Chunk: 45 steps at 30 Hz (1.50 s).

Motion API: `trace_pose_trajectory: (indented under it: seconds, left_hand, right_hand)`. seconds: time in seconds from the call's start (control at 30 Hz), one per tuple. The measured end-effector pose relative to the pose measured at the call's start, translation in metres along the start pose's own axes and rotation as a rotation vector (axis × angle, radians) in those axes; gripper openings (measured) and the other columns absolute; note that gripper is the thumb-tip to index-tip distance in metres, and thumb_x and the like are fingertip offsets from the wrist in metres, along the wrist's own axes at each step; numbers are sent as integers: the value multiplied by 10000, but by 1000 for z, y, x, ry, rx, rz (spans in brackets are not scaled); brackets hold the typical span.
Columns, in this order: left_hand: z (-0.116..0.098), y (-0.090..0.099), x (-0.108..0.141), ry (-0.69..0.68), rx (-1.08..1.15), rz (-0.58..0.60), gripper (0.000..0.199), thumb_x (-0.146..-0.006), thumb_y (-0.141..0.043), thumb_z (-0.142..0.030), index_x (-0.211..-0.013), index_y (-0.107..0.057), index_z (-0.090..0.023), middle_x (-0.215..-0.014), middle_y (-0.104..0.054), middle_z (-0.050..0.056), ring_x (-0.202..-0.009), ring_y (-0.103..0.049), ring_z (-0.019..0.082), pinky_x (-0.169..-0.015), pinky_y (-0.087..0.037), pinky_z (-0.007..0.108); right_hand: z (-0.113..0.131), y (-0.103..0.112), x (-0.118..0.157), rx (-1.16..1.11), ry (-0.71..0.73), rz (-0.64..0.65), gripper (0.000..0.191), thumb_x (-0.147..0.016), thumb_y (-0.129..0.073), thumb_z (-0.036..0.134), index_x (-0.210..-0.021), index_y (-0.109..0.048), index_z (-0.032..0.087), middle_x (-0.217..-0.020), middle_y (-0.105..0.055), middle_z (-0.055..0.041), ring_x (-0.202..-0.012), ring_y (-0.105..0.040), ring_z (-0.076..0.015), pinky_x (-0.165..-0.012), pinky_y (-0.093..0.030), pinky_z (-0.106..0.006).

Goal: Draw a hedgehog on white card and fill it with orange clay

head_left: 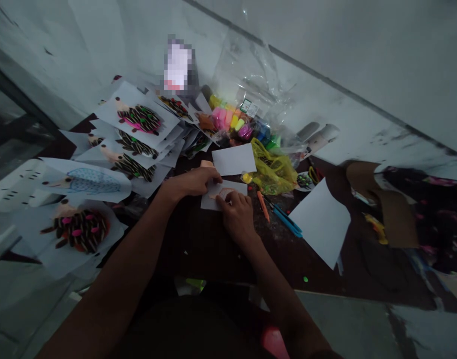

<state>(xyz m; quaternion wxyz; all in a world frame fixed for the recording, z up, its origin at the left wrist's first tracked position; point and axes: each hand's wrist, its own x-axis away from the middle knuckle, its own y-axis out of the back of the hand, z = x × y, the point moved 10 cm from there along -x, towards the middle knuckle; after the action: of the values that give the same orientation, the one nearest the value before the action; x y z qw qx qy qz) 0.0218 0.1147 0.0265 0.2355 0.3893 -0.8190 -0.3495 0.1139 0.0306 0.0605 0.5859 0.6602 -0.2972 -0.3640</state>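
A small white sheet of paper (209,203) lies on the dark table before me, with an orange-peach shape (225,191) on it; whether it is drawn or modelled is hard to tell. My left hand (202,180) rests at the sheet's upper left corner, its fingers curled down. At the sheet's lower right, my right hand (238,213) has its thumb and bent fingers drawn together against the orange-peach shape. Whatever either hand pinches is hidden. Just behind my left hand sits a peach-coloured block (206,163). Another blank white sheet (233,159) lies beyond.
Blue-handled scissors (288,222) and an orange stick (263,206) lie right of my hands. Behind are a yellow bag (275,172) and a clear bag of coloured clay (231,118). Hedgehog pictures covered in seeds (140,118) pile up left. A larger white sheet (321,222) lies right.
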Motion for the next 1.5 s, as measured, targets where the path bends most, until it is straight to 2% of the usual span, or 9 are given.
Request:
trace_pose_trajectory:
  seconds: [0.17, 0.3, 0.5, 0.67, 0.77, 0.9, 1.13, 1.37, 1.5]
  left_hand:
    - [-10, -1, 3, -24, -62, 45, 549, -737, -610, -177, -1285, -639, -191, -1306, -628, 70, -1195, -589, 246, -1020, -459, 310]
    - [-14, -3, 7, 30, -114, 90, 704, -672, -743, -330, -1353, -596, -232, -1386, -557, 69, -1233, -560, 294, -1020, -454, 351]
    - [-16, -6, 4, 35, -144, 109, 746, -641, -747, -333, -1363, -591, -232, -1353, -545, 74, -1170, -583, 300, -958, -469, 364]
    - [-13, -7, 5, 58, -135, 111, 759, -639, -758, -333, -1373, -585, -255, -1387, -536, 77, -1218, -560, 310, -982, -453, 362]
    - [-15, -6, 6, 61, -115, 107, 754, -644, -749, -309, -1377, -578, -257, -1405, -530, 75, -1228, -557, 294, -1006, -440, 344]
    - [-17, -5, 6, 59, -121, 104, 743, -643, -740, -298, -1368, -583, -260, -1393, -537, 75, -1242, -551, 300, -1015, -439, 352]
    - [-20, -4, 6, 52, -121, 83, 732, -645, -752, -299, -1356, -583, -260, -1397, -543, 84, -1290, -521, 340, -1044, -427, 418]
    - [-14, -4, 9, 44, -98, 95, 745, -647, -756, -276, -1368, -569, -264, -1432, -533, 61, -1331, -492, 323, -1060, -423, 380]
    - [-14, -1, 10, 24, -92, 126, 729, -671, -719, -259, -1382, -556, -253, -1440, -531, 51, -1312, -505, 293, -1040, -437, 337]
  right_hand:
    - [-3, -1, 1, -6, -12, 12, 312, -1015, -495, 170, -1256, -680, 241, -1039, -637, -92, -952, -491, -218, -833, -315, -346]
    - [-3, -1, 2, 12, -22, 26, 317, -1012, -493, 169, -1257, -680, 242, -1043, -637, -94, -952, -493, -223, -841, -320, -351]
    - [-7, -1, 1, 14, -66, 19, 325, -997, -510, 168, -1264, -675, 254, -1057, -624, -101, -968, -487, -232, -843, -323, -356]
    - [-19, 2, 1, 2, -138, -28, 351, -994, -486, 137, -1265, -682, 244, -1060, -617, -104, -946, -484, -224, -821, -316, -347]
    - [-17, 3, 2, -18, -105, -32, 339, -986, -495, 128, -1209, -713, 261, -1067, -620, -94, -944, -484, -218, -823, -311, -344]
    - [-9, 0, 4, -35, -52, -8, 355, -992, -493, 139, -1254, -695, 267, -1093, -629, -94, -966, -492, -221, -843, -319, -346]
    - [-7, -2, 2, -13, -84, 35, 350, -1007, -474, 168, -1282, -672, 257, -1105, -631, -108, -991, -496, -238, -863, -333, -363]
    - [-19, 1, 1, -66, -166, 8, 402, -975, -485, 120, -1300, -676, 261, -1110, -623, -111, -977, -506, -231, -848, -332, -359]
    - [-13, 0, 0, -133, -107, 5, 435, -959, -497, 90, -1281, -697, 303, -1130, -625, -92, -984, -513, -219, -862, -331, -354]
